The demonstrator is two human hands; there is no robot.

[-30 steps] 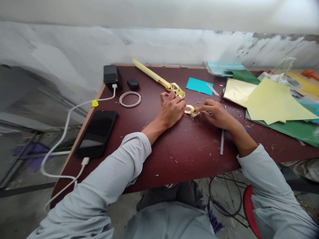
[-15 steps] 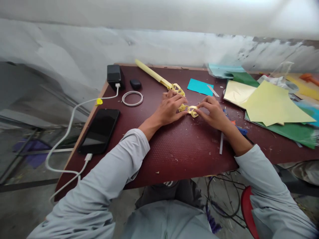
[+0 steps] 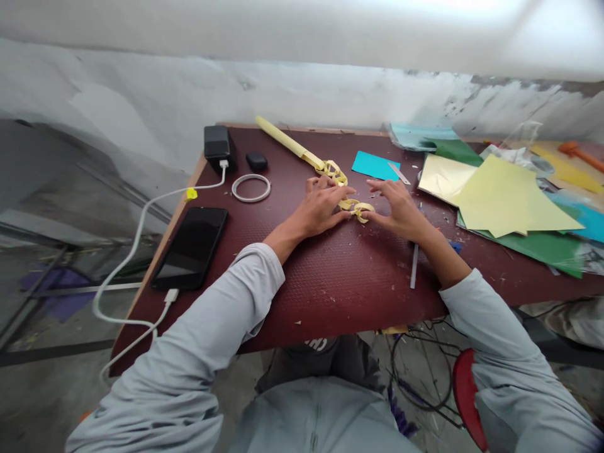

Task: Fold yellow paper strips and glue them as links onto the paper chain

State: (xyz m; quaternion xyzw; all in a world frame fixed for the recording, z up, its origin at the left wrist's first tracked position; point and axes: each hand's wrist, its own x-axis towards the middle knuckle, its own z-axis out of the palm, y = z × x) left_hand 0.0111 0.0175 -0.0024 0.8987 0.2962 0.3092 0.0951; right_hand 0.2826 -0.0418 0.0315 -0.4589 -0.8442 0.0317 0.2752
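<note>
A cut yellow paper strip (image 3: 363, 209), curled into loops, lies across the middle of the dark red table (image 3: 325, 283). My left hand (image 3: 321, 209) rests over the strip, thumb and fingers holding it near its loose end. Part of the strip is hidden under those fingers. On the other side, my right hand (image 3: 399, 207) has its thumb and fingers apart, with the thumb at the edge of the end loop. Beyond my left hand the strip runs in more loops to a rolled yellow paper tube (image 3: 283, 138).
A blue card (image 3: 375, 165) and a metal blade (image 3: 400, 173) lie behind my right hand. Coloured paper sheets (image 3: 519, 195) pile up at right. At left are a black phone (image 3: 191, 248), a white cable (image 3: 123, 258), a black power block (image 3: 218, 145) and a white ring (image 3: 251, 188).
My right hand's fingers have spread from a pinch on the end loop. That loop has shifted slightly. My left hand stays nearly in place.
</note>
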